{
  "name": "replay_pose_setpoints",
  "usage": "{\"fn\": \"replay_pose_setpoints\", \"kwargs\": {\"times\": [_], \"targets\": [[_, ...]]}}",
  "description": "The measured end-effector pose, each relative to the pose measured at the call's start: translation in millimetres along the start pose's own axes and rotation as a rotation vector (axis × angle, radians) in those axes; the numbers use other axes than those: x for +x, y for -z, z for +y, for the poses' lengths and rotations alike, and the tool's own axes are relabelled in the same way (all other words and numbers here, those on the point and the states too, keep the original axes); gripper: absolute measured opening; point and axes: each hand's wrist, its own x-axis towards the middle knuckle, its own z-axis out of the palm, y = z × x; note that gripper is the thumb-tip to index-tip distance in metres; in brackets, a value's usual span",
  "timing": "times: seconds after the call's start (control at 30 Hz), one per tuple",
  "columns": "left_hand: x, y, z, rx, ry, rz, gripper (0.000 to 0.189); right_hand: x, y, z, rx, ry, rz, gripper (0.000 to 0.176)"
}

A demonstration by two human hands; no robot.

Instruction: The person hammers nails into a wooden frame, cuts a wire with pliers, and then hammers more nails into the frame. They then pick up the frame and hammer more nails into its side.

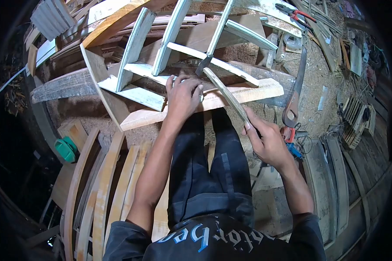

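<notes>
My right hand (pixel 268 137) is closed around the wooden handle of a hammer (pixel 225 92). The dark hammer head is up and to the left, over the lattice of wood. My left hand (pixel 185 96) has its fingers bent over a whitish wooden slat (pixel 146 72) where it meets a pale plank (pixel 244 93). What lies under those fingertips is hidden. Several white-edged slats cross one another to form a frame (pixel 170 37) beyond the hands. The plank runs along the frame's near side, in front of my legs.
A handsaw (pixel 295 93) lies at the right of the frame. Red-handled pliers (pixel 295 12) rest at the upper right. A red and blue power tool (pixel 290 138) is beyond my right hand. Curved boards (pixel 104 191) stand at lower left, near a green object (pixel 66 149). Sawdust covers the ground.
</notes>
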Motion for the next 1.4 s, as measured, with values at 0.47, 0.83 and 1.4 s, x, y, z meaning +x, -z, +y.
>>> {"fn": "replay_pose_setpoints", "kwargs": {"times": [0.47,0.83,1.4], "targets": [[-7.5,1.5,-6.5,-0.012,-0.092,0.107,0.018,0.2,3.8,-5.1,-0.023,-0.005,-0.008,0.048],[-6.2,-3.4,-8.3,-0.041,-0.070,0.118,0.019,18.9,19.8,-26.2,-0.160,0.053,-0.090,0.045],[-9.5,-3.9,-9.4,-0.073,-0.114,0.159,0.018,17.1,12.6,-28.7,-0.146,-0.012,-0.088,0.042]]}}
